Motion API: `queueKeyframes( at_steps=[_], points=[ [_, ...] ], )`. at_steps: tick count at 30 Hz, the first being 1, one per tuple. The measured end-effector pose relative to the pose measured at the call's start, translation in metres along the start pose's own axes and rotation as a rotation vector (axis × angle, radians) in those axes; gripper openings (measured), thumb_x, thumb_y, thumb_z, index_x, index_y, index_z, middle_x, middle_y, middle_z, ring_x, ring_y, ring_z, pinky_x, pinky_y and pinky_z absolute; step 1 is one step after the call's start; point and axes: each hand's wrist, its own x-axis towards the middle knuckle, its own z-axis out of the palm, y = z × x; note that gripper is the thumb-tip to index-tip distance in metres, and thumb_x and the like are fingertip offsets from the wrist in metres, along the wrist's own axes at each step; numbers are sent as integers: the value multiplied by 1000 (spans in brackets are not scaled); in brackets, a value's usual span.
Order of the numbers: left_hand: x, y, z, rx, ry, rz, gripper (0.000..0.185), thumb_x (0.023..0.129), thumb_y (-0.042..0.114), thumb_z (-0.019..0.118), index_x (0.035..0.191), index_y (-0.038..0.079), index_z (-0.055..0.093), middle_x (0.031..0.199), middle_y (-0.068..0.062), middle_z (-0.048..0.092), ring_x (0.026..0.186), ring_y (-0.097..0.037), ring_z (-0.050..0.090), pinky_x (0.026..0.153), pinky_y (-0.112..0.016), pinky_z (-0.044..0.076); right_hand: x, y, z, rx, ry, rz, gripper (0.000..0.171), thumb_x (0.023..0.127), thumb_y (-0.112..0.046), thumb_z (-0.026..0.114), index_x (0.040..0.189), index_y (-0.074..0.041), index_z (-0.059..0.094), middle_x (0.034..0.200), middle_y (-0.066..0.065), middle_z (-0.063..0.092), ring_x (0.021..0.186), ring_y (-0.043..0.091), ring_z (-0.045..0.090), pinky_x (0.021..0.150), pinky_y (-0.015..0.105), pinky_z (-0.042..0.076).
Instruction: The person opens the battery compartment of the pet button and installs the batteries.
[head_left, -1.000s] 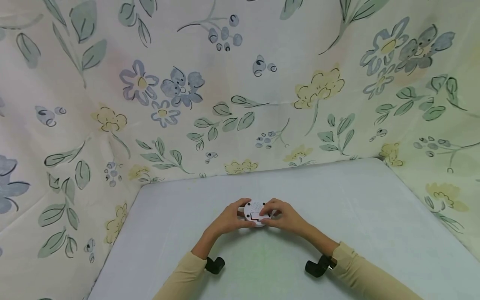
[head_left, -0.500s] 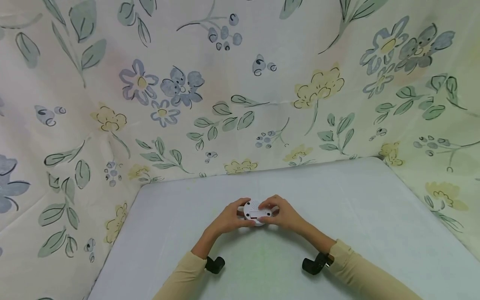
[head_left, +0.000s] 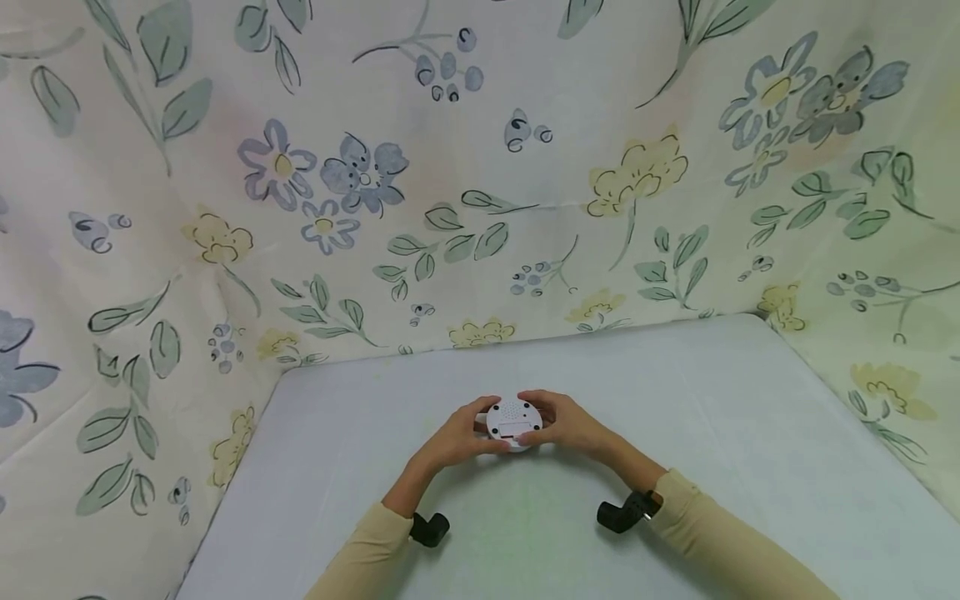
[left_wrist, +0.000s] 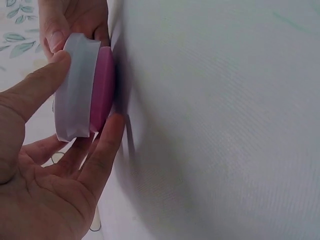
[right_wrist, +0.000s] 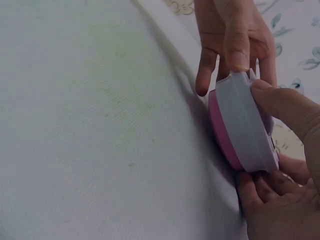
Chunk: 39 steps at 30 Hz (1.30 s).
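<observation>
A round, thick white device (head_left: 512, 412) with small feet, a patch of speaker holes and a rectangular battery cover lies with this side up between my hands. A narrow dark reddish gap shows along the cover's lower edge. The wrist views reveal a pink underside (left_wrist: 103, 89) close over the table. My left hand (head_left: 456, 435) grips its left side, thumb on the near rim and fingers around the far rim. My right hand (head_left: 576, 428) holds the right side; its thumb (right_wrist: 280, 102) rests on the upturned face near the gap, and its other fingers curl round the far edge.
White cloth covers the table (head_left: 660, 392). A floral curtain (head_left: 480, 167) hangs behind it and along both sides. Black wrist cameras are strapped to the left forearm (head_left: 431, 530) and the right forearm (head_left: 627, 512).
My right index finger has lifted off the battery cover and moved up to the far rim, baring the device's face. The right wrist has shifted slightly left. My left hand keeps its grip.
</observation>
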Motion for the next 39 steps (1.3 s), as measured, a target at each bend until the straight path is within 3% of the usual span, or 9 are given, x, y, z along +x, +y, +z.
queueKeyframes(
  at_steps=[9,23,39],
  points=[
    [0,-1,0,1,-13,18,78,90,16,81,153,-2,37,149,-18,46,111,-30,62,94,-45,50,2,-4,2,15,39,33,74,78,-12,90,140,5,54,132,15,59,113,27,59,95,40,48],
    [-4,2,1,-2,-1,-25,79,91,17,80,155,0,35,147,-19,47,118,-35,57,97,-51,46,0,-2,6,3,21,34,75,84,-14,87,146,2,48,134,15,56,110,28,55,93,38,45],
    [-3,1,2,8,-4,14,77,94,14,77,154,-4,33,151,-21,42,119,-36,56,100,-50,45,2,-1,10,-40,105,59,72,81,-15,89,140,2,53,129,15,60,106,27,61,87,35,49]
  ],
)
